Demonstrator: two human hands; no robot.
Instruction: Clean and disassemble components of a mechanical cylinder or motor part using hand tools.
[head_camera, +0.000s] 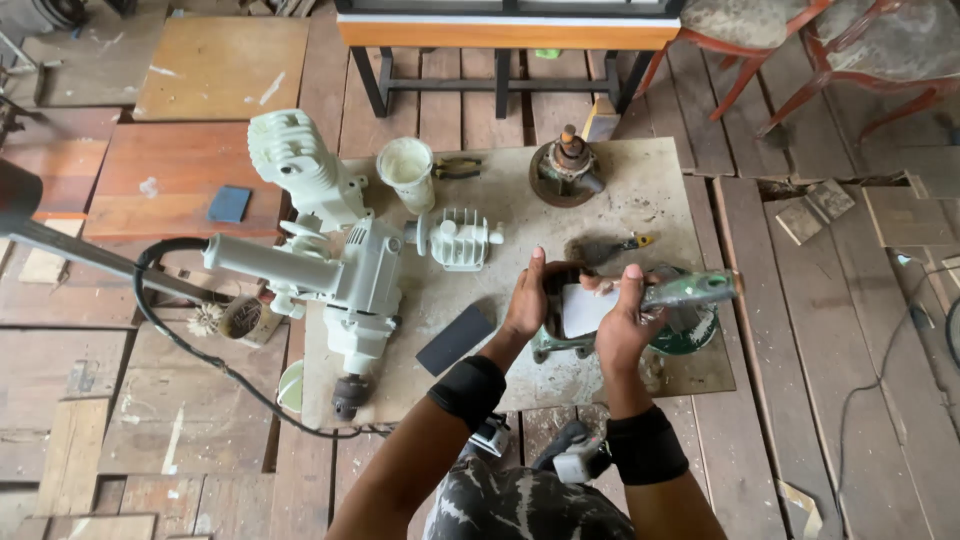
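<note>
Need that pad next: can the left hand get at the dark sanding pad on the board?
Probably yes. The pad lies bare beside the left hand, nothing between them, though that hand now holds a white part.

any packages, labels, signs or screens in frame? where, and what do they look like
No signs or screens.
Paint tin: round, green, right of the right hand, partly hidden; any label can't be made out.
Cup: white, round, back of the work board, no visible label.
</note>
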